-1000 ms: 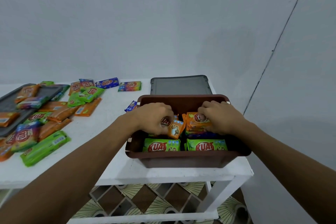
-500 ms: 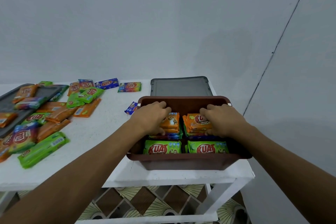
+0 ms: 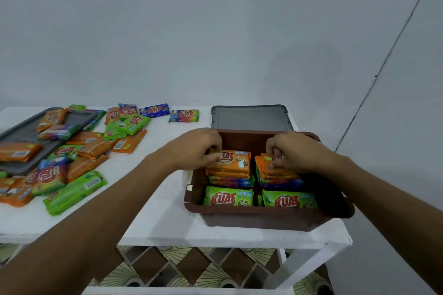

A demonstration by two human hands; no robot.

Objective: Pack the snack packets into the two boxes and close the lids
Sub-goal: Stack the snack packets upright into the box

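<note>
A brown box (image 3: 263, 219) stands open at the table's right end, holding stacks of snack packets. Two green packets (image 3: 229, 197) lie along its near side. Behind them sit two stacks topped by orange packets (image 3: 236, 161). My left hand (image 3: 196, 148) has its fingers curled on the far left edge of the left orange stack. My right hand (image 3: 291, 151) pinches the far edge of the right orange stack (image 3: 275, 172). The grey lid (image 3: 250, 117) lies flat behind the box.
Several loose orange, green and blue packets (image 3: 72, 163) are scattered over the white table (image 3: 148, 211) on the left. Some lie on a second grey lid (image 3: 21, 136) at the far left. A wall rises right behind the table.
Both hands have drawn back toward the far side of the box and now curl on the rear edges of the orange stacks; the orange packets lie flatter and neater than before.
</note>
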